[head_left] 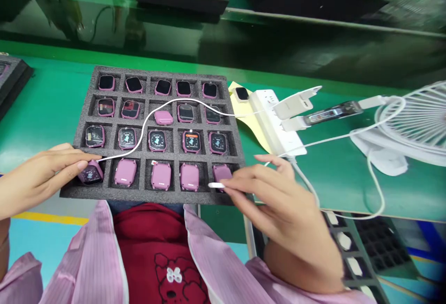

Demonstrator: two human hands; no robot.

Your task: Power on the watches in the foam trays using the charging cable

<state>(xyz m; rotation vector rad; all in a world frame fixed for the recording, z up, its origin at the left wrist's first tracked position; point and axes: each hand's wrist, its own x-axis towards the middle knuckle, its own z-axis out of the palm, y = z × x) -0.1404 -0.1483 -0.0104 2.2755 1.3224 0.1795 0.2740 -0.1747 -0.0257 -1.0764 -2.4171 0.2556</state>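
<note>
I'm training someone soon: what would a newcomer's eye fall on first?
Probably the purple smartwatches in the gray foam tray, left of center. Next, the white cable arching over it to the left hand at the tray's near left corner. Then the white fan at the right edge.

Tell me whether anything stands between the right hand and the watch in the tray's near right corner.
Only the small white piece pinched by the right hand shows in front of the watch; no other obstacle is visible.
</note>
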